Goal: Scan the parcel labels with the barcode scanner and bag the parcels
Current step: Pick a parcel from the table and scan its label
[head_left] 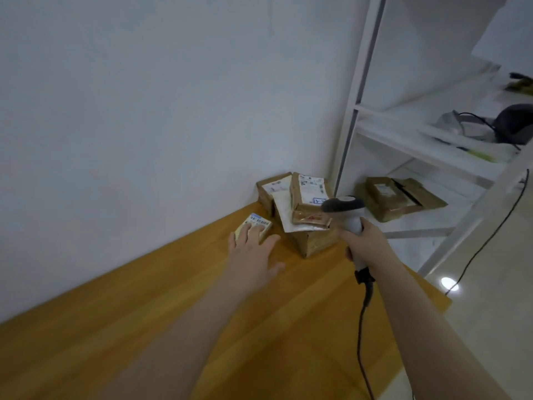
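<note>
A small yellowish parcel [258, 222] with a barcode label lies on the wooden table [161, 307] near the wall. My left hand [253, 249] reaches over it with straight, spread fingers, the fingertips on its top. My right hand [364, 241] grips the white handle of the barcode scanner [344, 207], whose dark head points left toward the parcels. Just right of the small parcel, several brown cardboard parcels [305, 194] with white labels are piled in the table's far corner, a flat white envelope [284, 209] leaning among them.
The scanner's black cable [362, 327] hangs down over the table's right side. A white shelf rack [403, 140] stands to the right, holding a brown parcel [395, 197], a dark helmet-like object [516, 122] and cables. The white wall runs along the table's far edge.
</note>
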